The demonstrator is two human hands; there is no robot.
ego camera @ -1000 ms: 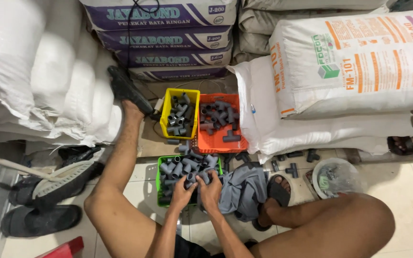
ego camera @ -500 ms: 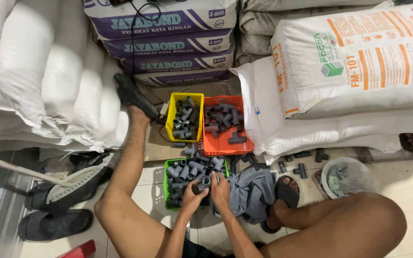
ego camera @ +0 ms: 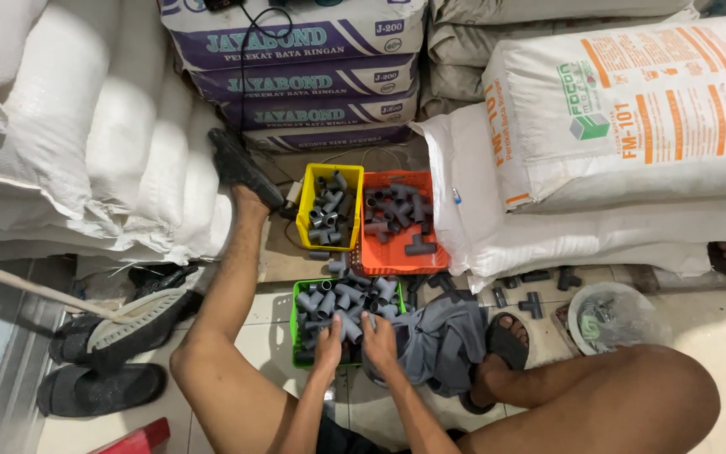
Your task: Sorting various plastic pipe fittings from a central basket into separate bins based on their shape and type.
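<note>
I sit on the floor with a green basket point(ego camera: 297, 296) of grey pipe fittings point(ego camera: 351, 296) between my legs. My left hand point(ego camera: 328, 344) rests in the basket among the fittings, fingers spread over them. My right hand point(ego camera: 378, 339) lies beside it at the basket's right edge, touching fittings; whether it grips one I cannot tell. Beyond stand a yellow basket point(ego camera: 306, 202) and an orange basket point(ego camera: 370, 259), both holding grey fittings.
A grey cloth point(ego camera: 439, 336) lies right of the green basket. Loose fittings point(ego camera: 531, 303) and a clear bag on a round bowl point(ego camera: 611, 319) sit to the right. Stacked sacks point(ego camera: 623, 109) and white bags point(ego camera: 86, 126) wall the back. Sandals point(ego camera: 119, 324) lie left.
Both hands have pushed forward from the basket's near edge into the green basket. The view has shifted slightly.
</note>
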